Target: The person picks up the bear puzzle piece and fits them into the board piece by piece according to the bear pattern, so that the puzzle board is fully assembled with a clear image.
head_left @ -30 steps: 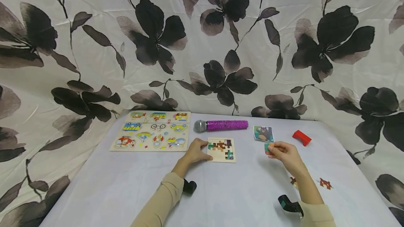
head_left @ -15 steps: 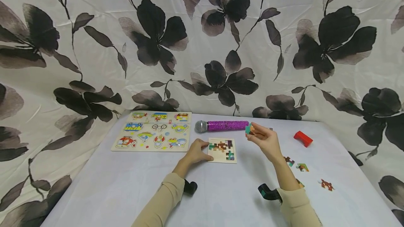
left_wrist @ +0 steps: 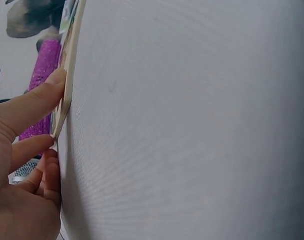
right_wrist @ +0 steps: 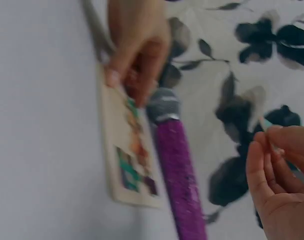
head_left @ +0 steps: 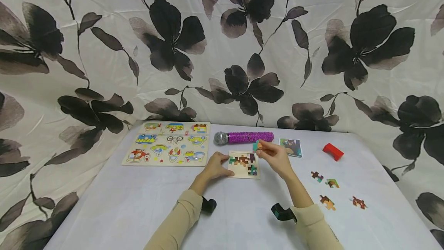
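Observation:
In the head view my left hand (head_left: 216, 166) holds the left side of a small wooden puzzle board (head_left: 238, 173), thumb at the near corner and fingers farther back. The board lies on the table, partly filled with brown, teal and purple pieces. My right hand (head_left: 275, 157) pinches a teal and orange puzzle piece (head_left: 256, 146) above the board's far right corner. The right wrist view shows that piece (right_wrist: 266, 123) nearly edge-on between thumb and fingers. In the left wrist view the thumb (left_wrist: 41, 97) presses on the board's edge (left_wrist: 71, 75).
Behind the board lies a purple glitter microphone (head_left: 248, 137). A vehicle puzzle board (head_left: 166, 146) is at the left. To the right are a bear picture card (head_left: 291, 147), a red block (head_left: 333, 152) and several loose puzzle pieces (head_left: 327, 202). A floral cloth (head_left: 243, 88) hangs behind.
My right hand has carried the puzzle piece left from beside the bear card to the board's far right corner. The card and loose pieces are uncovered. My left hand stays on the board.

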A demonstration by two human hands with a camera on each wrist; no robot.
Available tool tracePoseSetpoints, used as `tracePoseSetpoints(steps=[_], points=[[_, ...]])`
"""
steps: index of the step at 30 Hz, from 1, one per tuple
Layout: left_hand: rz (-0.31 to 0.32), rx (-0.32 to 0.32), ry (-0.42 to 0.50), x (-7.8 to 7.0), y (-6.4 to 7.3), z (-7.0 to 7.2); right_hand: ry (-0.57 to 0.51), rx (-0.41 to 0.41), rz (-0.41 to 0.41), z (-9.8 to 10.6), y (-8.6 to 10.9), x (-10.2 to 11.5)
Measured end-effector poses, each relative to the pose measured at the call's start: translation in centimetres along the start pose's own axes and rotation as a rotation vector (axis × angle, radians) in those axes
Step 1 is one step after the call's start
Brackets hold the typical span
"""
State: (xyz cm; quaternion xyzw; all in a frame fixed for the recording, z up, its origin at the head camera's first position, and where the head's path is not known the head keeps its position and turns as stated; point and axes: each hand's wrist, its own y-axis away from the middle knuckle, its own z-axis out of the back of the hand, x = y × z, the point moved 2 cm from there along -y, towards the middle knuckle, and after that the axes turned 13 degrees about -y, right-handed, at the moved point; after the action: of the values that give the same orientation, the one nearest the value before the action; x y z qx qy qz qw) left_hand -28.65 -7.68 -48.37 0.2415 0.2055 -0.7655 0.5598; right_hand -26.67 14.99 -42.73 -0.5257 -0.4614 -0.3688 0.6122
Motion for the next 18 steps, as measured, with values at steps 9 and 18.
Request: tracePoseSetpoints(steps=[9,18], points=[[-0.019,-0.005,-0.008,0.2,0.0,-0.3,0.323,0.117,-0.091,-5.1,-0.5,-3.7],[-0.022,-0.007,-0.014,0.3,0.0,-0.2,0.547,0.106,-0.126,-7.3,-1.0,-3.9]])
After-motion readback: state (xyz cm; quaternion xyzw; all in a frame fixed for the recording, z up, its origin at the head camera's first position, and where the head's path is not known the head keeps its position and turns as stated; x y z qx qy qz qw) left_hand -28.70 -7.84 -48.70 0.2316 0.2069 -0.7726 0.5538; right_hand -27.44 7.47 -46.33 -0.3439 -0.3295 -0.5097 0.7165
